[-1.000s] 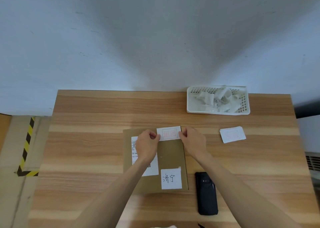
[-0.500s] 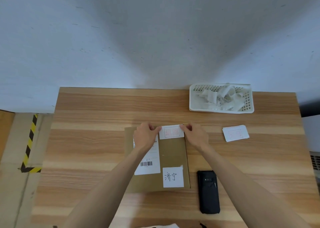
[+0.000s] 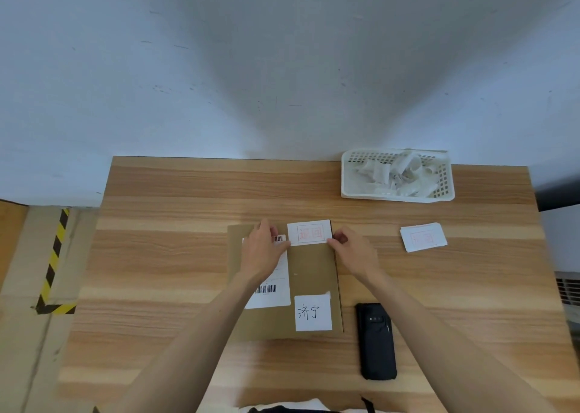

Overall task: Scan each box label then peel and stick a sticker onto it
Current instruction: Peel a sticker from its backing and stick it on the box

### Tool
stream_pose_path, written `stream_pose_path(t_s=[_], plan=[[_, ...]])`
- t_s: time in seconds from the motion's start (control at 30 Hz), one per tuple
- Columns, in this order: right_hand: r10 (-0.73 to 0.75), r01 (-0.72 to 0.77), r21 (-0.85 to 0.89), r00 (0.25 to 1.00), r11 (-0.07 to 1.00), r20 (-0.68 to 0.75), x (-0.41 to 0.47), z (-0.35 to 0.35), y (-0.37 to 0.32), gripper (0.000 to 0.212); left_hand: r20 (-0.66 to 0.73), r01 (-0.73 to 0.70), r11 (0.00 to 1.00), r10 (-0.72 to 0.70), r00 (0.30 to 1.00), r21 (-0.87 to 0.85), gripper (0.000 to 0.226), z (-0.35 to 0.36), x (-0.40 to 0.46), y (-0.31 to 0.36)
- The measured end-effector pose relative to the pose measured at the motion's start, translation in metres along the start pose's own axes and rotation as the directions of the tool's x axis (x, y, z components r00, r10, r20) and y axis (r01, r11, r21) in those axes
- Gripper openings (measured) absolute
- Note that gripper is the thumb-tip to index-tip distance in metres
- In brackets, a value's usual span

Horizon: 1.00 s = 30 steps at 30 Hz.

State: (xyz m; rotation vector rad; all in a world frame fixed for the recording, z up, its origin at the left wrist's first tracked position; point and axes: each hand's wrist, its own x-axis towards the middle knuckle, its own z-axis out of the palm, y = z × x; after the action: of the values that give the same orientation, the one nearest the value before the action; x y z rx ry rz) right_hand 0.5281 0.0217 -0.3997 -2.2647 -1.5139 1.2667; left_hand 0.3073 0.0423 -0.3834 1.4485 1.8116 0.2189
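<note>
A wooden desk (image 3: 157, 255) carries a flat cardboard box (image 3: 310, 274) at the middle of its near half. A white plastic basket (image 3: 348, 189) of crumpled backing papers sits at the far right corner. A black handheld scanner (image 3: 376, 343) lies just right of the box near the front edge. The left hand (image 3: 263, 249) rests on the shipping label (image 3: 273, 290), fingertips at the red-printed sticker (image 3: 309, 232) on the box's far edge; the right hand (image 3: 353, 249) seems to pinch its right side (contact unclear). A stack of stickers (image 3: 423, 236) lies toward the right edge
</note>
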Motion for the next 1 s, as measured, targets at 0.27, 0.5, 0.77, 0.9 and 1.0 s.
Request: stream_pose_path(t_s=[0.27, 0.5, 0.77, 0.9, 1.0], plan=[[0.03, -0.04, 0.185, 0.998, 0.982, 0.058, -0.035, 0.004, 0.006, 0.07, -0.148, 0.05, 0.997, -0.059, 0.987, -0.066, 0.053, -0.033, -0.044, -0.052], [0.061, -0.103, 0.392, 0.991, 0.914, 0.12, -0.072, 0.036, 0.028, 0.083, 0.035, 0.222, 0.92, -0.223, 0.974, -0.322, 0.093, -0.019, -0.085, -0.102], [-0.008, -0.075, 0.567, 0.99, 0.82, 0.143, -0.07, 0.064, 0.036, 0.066, 0.2, 0.237, 0.801, -0.149, 0.968, -0.55, 0.054, -0.008, -0.083, -0.121], [-0.019, -0.056, 0.627, 0.993, 0.777, 0.112, -0.072, 0.069, 0.038, 0.061, 0.22, 0.236, 0.767, -0.126, 0.967, -0.597, 0.052, -0.006, -0.084, -0.125], [-0.034, -0.026, 0.623, 0.996, 0.782, 0.085, -0.08, 0.062, 0.03, 0.061, 0.198, 0.208, 0.765, -0.108, 0.974, -0.61, 0.051, -0.014, -0.089, -0.121]])
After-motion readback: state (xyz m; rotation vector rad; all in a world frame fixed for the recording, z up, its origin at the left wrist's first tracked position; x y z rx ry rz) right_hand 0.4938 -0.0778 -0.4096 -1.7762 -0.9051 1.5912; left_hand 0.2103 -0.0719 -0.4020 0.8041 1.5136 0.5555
